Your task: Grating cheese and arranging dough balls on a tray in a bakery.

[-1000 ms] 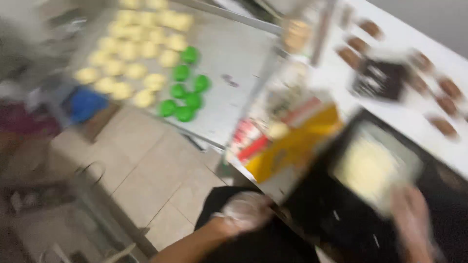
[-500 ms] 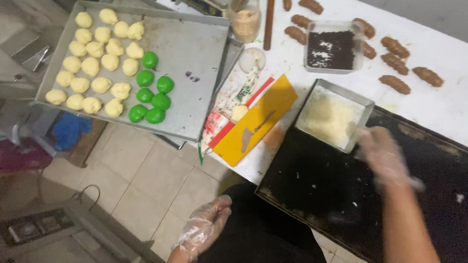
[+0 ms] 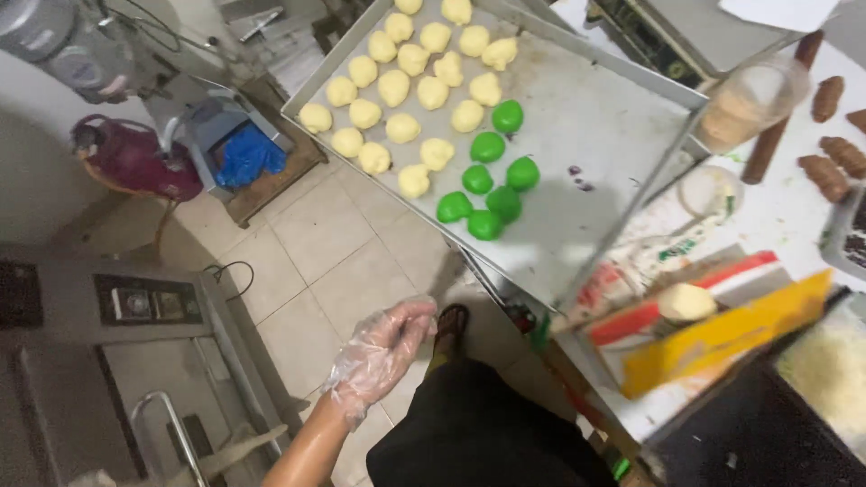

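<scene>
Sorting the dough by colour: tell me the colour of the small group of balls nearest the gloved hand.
Bright green balls, seen in the head view, beside pale yellow ones.

A working bakery kitchen: a metal tray [image 3: 595,117] of yellow and green dough balls [image 3: 424,86], a tiled floor [image 3: 316,271], steel equipment [image 3: 99,307], a gloved hand [image 3: 379,347].
</scene>
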